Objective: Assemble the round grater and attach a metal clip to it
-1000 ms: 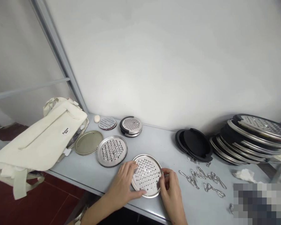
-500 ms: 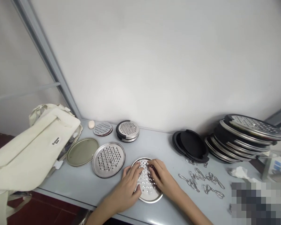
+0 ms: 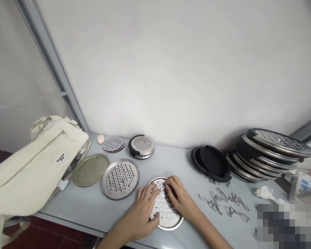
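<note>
A round metal grater plate (image 3: 163,211) with rows of raised holes and a shiny rim lies near the table's front edge. My left hand (image 3: 145,209) grips its left side, thumb at the lower rim and fingers over the upper left. On the upper right, my right hand (image 3: 180,197) holds the plate with curled fingers, their tips on the perforated face. To the left lies another round grater plate (image 3: 121,179), overlapping a plain greenish-gold round lid (image 3: 90,170). Several wire clips (image 3: 232,200) are scattered to the right of my right hand.
Black round trays (image 3: 214,162) stand near the wall, beside a tall leaning stack of rimmed grater discs (image 3: 269,155). Smaller grater discs (image 3: 142,146) sit at the back, with a flat pair (image 3: 113,144) and a pale egg-shaped thing (image 3: 101,139). A cream bag (image 3: 41,162) covers the left end.
The view has shifted slightly. Both hands stay on the grater plate, which sits a little lower and further right in view; the left fingers have moved slightly on it.
</note>
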Available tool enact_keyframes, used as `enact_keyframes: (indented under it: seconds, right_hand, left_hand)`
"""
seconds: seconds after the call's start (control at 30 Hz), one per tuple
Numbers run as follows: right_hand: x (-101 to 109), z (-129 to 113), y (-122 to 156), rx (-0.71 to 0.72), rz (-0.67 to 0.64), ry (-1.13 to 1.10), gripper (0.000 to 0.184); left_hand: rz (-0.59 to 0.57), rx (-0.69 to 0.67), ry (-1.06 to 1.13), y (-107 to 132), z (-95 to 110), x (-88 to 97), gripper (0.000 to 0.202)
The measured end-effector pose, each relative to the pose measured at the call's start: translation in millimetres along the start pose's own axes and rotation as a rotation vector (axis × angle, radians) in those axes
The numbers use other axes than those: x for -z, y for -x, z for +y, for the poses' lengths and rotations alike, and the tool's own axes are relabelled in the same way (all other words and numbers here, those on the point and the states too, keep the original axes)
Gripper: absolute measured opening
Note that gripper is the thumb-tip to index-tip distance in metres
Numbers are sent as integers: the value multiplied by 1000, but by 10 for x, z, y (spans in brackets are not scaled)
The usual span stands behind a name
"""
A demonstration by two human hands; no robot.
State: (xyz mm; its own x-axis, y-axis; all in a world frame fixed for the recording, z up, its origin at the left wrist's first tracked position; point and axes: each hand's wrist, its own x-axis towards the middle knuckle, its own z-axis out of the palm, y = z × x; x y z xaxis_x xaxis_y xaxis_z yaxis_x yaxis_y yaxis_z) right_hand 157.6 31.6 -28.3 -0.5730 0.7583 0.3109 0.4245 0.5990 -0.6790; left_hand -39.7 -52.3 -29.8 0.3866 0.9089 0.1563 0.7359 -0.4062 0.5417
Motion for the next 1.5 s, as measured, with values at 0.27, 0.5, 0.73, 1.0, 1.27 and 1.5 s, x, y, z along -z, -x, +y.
enact_keyframes:
  seconds: [0.27, 0.5, 0.73, 1.0, 1.27, 1.5]
  right_hand:
    - [22, 7, 29, 24, 13, 45, 22]
    - [13, -2, 117, 10, 87, 70, 25]
    - [-125, -92, 255, -42, 133, 119, 23]
    - [-254, -118, 295, -17, 165, 209, 34]
    - [-238, -155, 308, -18, 150, 218, 27]
    - [-227, -212, 328, -38, 119, 170, 25]
  left_hand:
    - [123, 37, 113, 0, -116, -79, 59]
    - [135, -20, 32, -20, -66, -122, 49]
    - [200, 29, 73, -56, 40, -126, 35]
    - [204, -33, -102, -58, 23, -188, 33]
    - [211, -82, -72, -71, -34, -239, 40]
    - [210, -70, -64, -22, 5, -208, 46]
